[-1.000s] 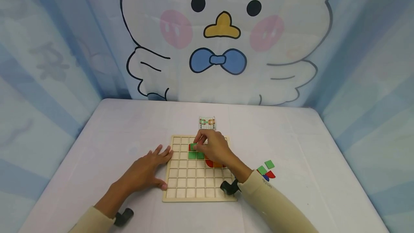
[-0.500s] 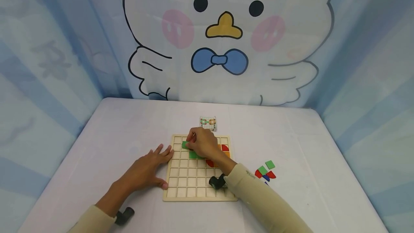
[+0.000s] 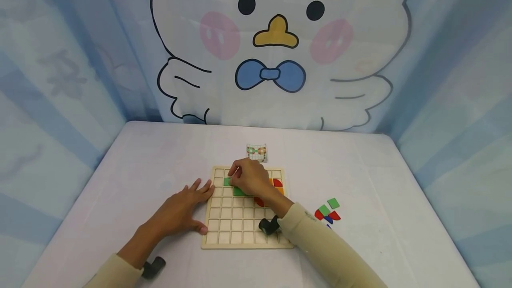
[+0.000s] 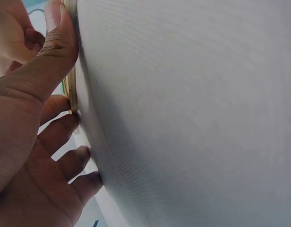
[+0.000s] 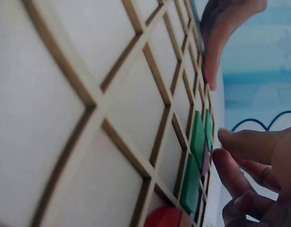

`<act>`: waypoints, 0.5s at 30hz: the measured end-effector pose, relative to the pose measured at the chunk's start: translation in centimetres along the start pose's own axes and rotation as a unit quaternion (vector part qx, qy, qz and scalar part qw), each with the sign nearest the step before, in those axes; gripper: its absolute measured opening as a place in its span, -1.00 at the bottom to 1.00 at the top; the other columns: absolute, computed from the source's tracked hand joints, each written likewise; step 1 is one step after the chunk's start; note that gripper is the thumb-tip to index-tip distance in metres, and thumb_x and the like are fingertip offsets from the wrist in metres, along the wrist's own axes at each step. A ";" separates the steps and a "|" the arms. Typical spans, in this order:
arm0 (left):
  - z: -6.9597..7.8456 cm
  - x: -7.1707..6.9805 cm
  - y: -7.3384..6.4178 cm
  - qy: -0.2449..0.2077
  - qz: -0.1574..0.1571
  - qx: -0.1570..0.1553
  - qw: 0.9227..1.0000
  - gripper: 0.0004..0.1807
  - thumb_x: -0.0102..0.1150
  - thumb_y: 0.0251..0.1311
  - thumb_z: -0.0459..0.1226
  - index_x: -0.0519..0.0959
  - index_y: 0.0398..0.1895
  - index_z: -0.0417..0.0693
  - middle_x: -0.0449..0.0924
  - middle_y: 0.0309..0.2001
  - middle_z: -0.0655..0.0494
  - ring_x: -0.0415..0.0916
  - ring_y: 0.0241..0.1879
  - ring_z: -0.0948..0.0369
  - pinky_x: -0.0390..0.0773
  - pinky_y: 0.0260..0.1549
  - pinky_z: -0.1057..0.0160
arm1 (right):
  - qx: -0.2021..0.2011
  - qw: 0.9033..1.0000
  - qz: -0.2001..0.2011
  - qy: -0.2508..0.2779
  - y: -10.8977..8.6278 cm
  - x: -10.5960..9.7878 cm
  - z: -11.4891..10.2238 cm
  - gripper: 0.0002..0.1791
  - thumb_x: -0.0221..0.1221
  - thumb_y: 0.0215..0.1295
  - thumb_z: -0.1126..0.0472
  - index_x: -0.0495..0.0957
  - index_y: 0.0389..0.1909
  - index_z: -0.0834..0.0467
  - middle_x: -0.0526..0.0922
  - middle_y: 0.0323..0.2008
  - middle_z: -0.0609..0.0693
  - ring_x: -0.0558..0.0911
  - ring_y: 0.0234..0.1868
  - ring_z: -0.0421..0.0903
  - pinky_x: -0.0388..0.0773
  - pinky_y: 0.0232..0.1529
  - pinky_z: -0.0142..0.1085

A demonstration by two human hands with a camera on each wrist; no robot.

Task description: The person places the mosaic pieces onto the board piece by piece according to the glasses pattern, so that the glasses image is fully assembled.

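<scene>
A wooden grid board (image 3: 230,226) lies on the white table. My left hand (image 3: 182,208) rests at its left edge with fingers spread; the left wrist view shows the thumb (image 4: 55,42) and fingertips against the board's side. My right hand (image 3: 251,177) is over the upper rows, hiding part of them. Just left of its fingertips, a green square tile (image 3: 226,182) sits in an upper-row cell. In the right wrist view the thumb and fingers are slightly apart from that tile. Other green tiles (image 5: 190,184) and a red rounded piece (image 5: 166,217) also sit in the grid.
A small card (image 3: 257,152) with a coloured grid pattern lies behind the board. Several loose pieces are to the right, among them a green square (image 3: 333,203), a red piece (image 3: 334,216) and a blue piece (image 3: 329,220). A patterned curtain (image 3: 272,106) hangs behind the table.
My right hand has moved left with a green tile, from above the red piece to the neighbouring cell, where the tile now sits. My left hand has stayed at the board's edge.
</scene>
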State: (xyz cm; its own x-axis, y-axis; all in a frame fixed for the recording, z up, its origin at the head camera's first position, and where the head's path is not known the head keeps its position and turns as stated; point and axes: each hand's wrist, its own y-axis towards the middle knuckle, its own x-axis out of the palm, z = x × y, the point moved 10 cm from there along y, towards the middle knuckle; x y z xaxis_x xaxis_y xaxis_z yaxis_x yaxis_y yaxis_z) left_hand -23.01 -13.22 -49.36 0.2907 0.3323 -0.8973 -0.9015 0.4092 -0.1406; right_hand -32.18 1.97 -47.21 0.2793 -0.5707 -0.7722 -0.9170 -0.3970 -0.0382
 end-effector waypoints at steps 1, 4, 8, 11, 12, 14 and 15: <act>0.0 0.0 0.0 0.001 0.000 -0.001 1.000 0.33 0.70 -0.26 0.14 0.25 0.66 -0.01 0.17 0.66 -0.02 0.05 0.66 -0.27 0.37 0.40 -0.46 | -0.003 1.000 0.001 0.006 -0.2 -0.2 0.1 -0.93 0.46 0.31 0.16 0.76 -0.26 -0.04 0.71 -0.42 -0.17 0.60 -0.46 -0.22 0.51 -0.51 -0.34; 0.0 0.0 -0.1 0.002 0.000 -0.003 1.000 0.32 0.70 -0.26 0.14 0.26 0.66 -0.01 0.18 0.66 -0.02 0.05 0.66 -0.27 0.37 0.40 -0.46 | -0.010 1.000 0.005 0.020 -0.9 -1.1 0.4 -0.91 0.45 0.32 0.16 0.76 -0.20 -0.02 0.71 -0.41 -0.14 0.60 -0.48 -0.19 0.49 -0.53 -0.33; 0.1 -0.1 -0.1 0.002 0.002 -0.007 1.000 0.32 0.71 -0.27 0.13 0.26 0.66 0.00 0.17 0.67 -0.01 0.05 0.67 -0.26 0.36 0.41 -0.46 | -0.002 1.000 0.013 0.028 -2.2 -2.5 1.3 -0.90 0.45 0.33 0.15 0.75 -0.18 -0.02 0.69 -0.40 -0.14 0.57 -0.50 -0.15 0.43 -0.56 -0.31; 0.2 0.0 -0.1 0.003 0.001 -0.011 1.000 0.34 0.72 -0.29 0.11 0.25 0.66 0.01 0.17 0.67 -0.01 0.04 0.67 -0.24 0.34 0.43 -0.45 | 0.016 0.999 0.023 0.031 -3.3 -3.7 2.4 -0.90 0.46 0.32 0.15 0.74 -0.19 -0.04 0.67 -0.39 -0.14 0.53 -0.50 -0.13 0.39 -0.57 -0.30; 0.2 0.0 -0.1 0.004 0.001 -0.012 1.000 0.34 0.72 -0.29 0.11 0.25 0.66 0.01 0.16 0.67 -0.01 0.04 0.68 -0.24 0.33 0.44 -0.44 | 0.024 0.999 0.027 0.031 -3.7 -4.1 2.8 -0.89 0.46 0.31 0.15 0.74 -0.20 -0.04 0.67 -0.39 -0.14 0.53 -0.48 -0.13 0.40 -0.55 -0.30; 0.2 0.0 -0.1 0.006 -0.001 -0.016 1.000 0.34 0.73 -0.30 0.10 0.25 0.66 0.02 0.16 0.67 -0.01 0.03 0.68 -0.23 0.31 0.46 -0.43 | 0.040 0.998 0.033 0.033 -4.4 -4.9 3.7 -0.88 0.48 0.30 0.15 0.74 -0.19 -0.04 0.67 -0.39 -0.13 0.54 -0.48 -0.11 0.41 -0.54 -0.29; 0.2 0.1 -0.1 0.007 -0.002 -0.017 1.000 0.34 0.74 -0.30 0.10 0.25 0.66 0.03 0.15 0.67 0.00 0.02 0.69 -0.22 0.31 0.47 -0.42 | 0.046 0.998 0.038 0.033 -4.8 -5.3 4.2 -0.87 0.48 0.29 0.16 0.75 -0.19 -0.03 0.67 -0.39 -0.13 0.54 -0.47 -0.11 0.43 -0.54 -0.28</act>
State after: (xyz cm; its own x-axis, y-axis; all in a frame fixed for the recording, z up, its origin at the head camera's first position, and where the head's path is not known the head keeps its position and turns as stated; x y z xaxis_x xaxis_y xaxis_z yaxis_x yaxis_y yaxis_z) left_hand -22.86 -13.05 -49.36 0.2896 0.3196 -0.9022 -0.9109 0.3814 -0.1573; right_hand -30.48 9.93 -45.55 0.2238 -0.6435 -0.7320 -0.9575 -0.2853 -0.0420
